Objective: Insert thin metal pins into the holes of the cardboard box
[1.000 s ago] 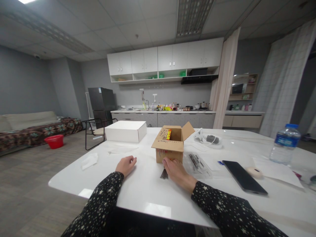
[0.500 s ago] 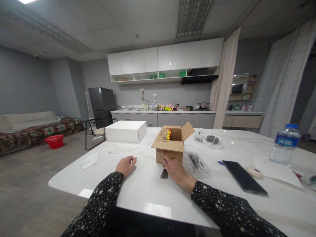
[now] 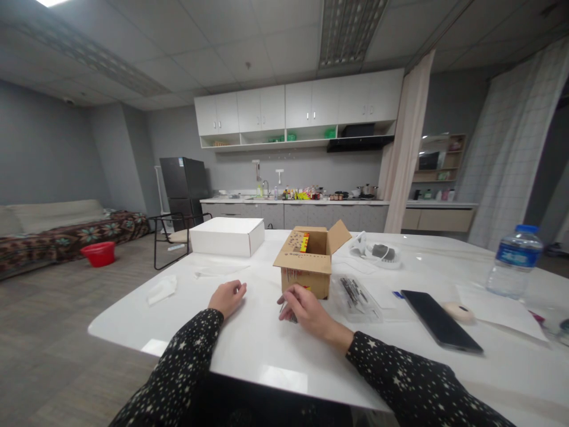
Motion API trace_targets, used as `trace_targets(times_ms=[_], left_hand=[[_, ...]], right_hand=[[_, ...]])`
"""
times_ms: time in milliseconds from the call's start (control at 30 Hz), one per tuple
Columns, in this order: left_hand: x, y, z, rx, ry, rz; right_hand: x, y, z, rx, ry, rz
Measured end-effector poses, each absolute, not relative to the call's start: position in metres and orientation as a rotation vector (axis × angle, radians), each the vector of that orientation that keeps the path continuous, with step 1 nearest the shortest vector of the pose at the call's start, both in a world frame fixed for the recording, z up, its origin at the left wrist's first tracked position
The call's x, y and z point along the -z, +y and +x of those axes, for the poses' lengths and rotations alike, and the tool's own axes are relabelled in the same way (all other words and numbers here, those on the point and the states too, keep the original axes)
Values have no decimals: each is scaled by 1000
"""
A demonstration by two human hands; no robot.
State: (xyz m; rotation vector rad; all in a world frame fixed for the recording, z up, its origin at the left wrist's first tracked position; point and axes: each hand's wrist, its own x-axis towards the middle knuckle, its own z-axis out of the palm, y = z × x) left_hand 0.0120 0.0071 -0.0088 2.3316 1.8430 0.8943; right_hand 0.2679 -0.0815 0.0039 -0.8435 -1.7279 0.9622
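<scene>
My left hand (image 3: 228, 298) rests on the white table with its fingers loosely curled, and nothing shows in it. Just before the front of the open cardboard box (image 3: 306, 286), the fingers of my right hand (image 3: 304, 309) are pinched together on a thin metal screw (image 3: 281, 301). A small pile of screws lies under that hand, mostly hidden by the fingers. Several small heads dot the box's top flap (image 3: 294, 258), and thin shafts hang below its front edge. Right of the box is a clear plastic case (image 3: 358, 299) with dark metal pieces.
A white box (image 3: 227, 236) stands at the back left, and a crumpled tissue (image 3: 162, 290) lies at the left. On the right are a black phone (image 3: 440, 320), a water bottle (image 3: 513, 261) and a paper sheet (image 3: 502, 308). A white corded device (image 3: 377, 252) sits behind the case.
My right hand has moved slightly left and down from the box front, over the pile of screws, with a screw now between its fingers. My left hand has stayed in place.
</scene>
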Motion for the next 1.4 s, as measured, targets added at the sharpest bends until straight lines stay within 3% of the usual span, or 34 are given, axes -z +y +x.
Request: trace_targets(times_ms=[233, 500, 767, 1067, 1400], left_hand=[[11, 9, 11, -895, 1848, 2330], [12, 11, 11, -881, 1860, 2344], [11, 10, 10, -878, 1863, 2344], [8, 7, 10, -867, 1874, 2347], [9, 10, 6, -872, 1890, 2368]], right_hand=[[1, -72, 262, -1401, -1290, -785], [-3, -78, 266, -1464, -1284, -752], [-2, -83, 265, -1167, -1514, -785], [-23, -108, 278, -101, -2237, -568], [-80, -111, 296, 19, -2131, -501]])
